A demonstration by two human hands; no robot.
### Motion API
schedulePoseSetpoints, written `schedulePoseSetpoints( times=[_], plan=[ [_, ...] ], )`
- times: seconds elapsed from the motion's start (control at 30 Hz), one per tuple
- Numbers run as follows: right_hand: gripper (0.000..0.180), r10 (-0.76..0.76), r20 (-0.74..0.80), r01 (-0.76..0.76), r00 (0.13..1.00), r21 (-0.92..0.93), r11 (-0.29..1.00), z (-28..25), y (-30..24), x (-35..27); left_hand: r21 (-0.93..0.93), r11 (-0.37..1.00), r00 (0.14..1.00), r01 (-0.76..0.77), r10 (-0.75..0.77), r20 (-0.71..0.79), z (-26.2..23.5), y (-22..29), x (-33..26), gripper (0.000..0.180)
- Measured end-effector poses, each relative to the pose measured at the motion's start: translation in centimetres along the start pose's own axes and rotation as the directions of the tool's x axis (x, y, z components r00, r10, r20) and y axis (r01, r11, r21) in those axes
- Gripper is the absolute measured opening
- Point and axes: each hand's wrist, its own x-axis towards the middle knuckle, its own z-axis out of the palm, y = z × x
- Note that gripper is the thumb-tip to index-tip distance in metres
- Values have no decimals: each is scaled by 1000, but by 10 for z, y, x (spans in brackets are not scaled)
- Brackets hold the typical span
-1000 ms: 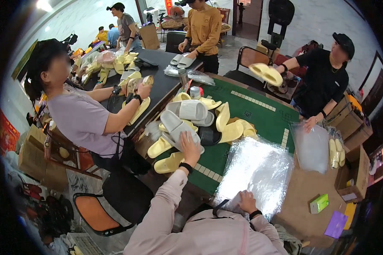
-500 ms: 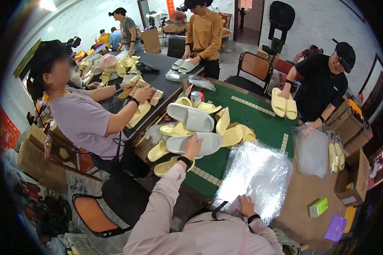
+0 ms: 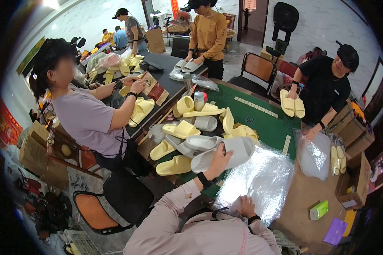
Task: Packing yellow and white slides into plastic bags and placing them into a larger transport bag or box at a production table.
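The green worktop [image 3: 227, 98] takes up most of the space in front of me, with a heap of slippers [image 3: 205, 123], pale yellow and grey, sprawling along its left edge and down to the near left corner. By the near edge, right of the heap, lies a shiny spread of clear plastic [image 3: 264, 182], partly over the green and partly over the brown surface [image 3: 312, 199] beside it. Between heap and plastic, a grey slipper [image 3: 241, 151] is held tilted in the person's left hand [image 3: 219, 161], fingers closed around its side; a second grey slipper [image 3: 200, 141] sits right against it, and I can't tell whether the grip takes that one too. The right hand [image 3: 245, 207] rests palm down on the plastic's near edge; whether it pinches a layer I can't make out. Small pale tiles [image 3: 256, 107] line the far edge. I'd judge the step in hand to be drawing grey slippers out of the heap; the next move would call for a firm left grip, clear of the neighbouring slippers, with the plastic kept flat.
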Motion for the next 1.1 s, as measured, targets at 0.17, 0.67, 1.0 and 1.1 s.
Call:
schedulePoseSetpoints(
  times=[0.17,0.67,1.0,1.1],
  plan=[
    [79,-4,-7,4,1000,-26,1000,10,5,3,-57,994,995,92,-93,-25,26,6,-34,31],
    [63,25,71,-20,997,-70,997,5,7,5,-23,835,624,550,-392,675,76,-14,-75,42],
    [44,-156,2,137,988,462,876,21,39,15,670,704,921,235,-382,78,2,-120,-62,55],
    [41,-40,39,-18,998,905,425,-35,16,-7,796,583,918,165,-385,92,-30,-154,-77,65]
  ],
)
